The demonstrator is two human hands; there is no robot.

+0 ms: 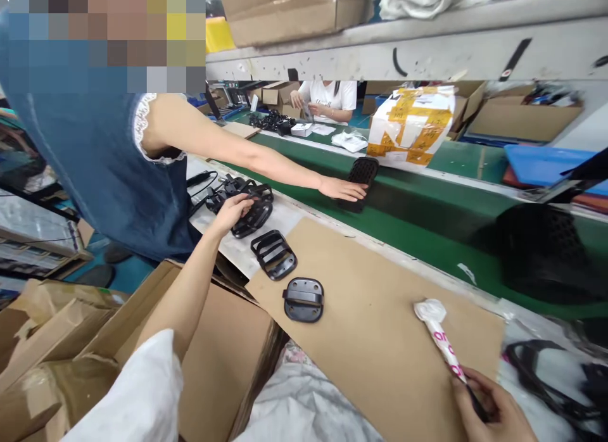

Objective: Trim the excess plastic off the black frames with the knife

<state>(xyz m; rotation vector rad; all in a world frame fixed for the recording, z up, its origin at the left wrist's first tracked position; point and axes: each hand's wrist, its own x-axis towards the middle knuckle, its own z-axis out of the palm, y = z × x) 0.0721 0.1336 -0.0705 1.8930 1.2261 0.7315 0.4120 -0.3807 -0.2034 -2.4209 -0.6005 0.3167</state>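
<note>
Black plastic frames and a white-wrapped tool
Most are heaped together; one slotted frame is set across a cardboard sheet's edge, and a barred plate is laid on it. The pink-lettered tool is held slanted by its dark end.

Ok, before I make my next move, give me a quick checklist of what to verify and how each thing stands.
1. Right hand holds the tool: ok, by its dark end.
2. Left hand at the pile of black frames: ok.
3. Left hand has a firm grip on a frame: cannot tell; the hand hides it.
4. Nearest frame lies on the cardboard: ok, apart from the tool.
5. Co-worker's hand apart from yours: ok, it is on a black part over the belt.
6. Tool's white end touches the cardboard: cannot tell.
</note>
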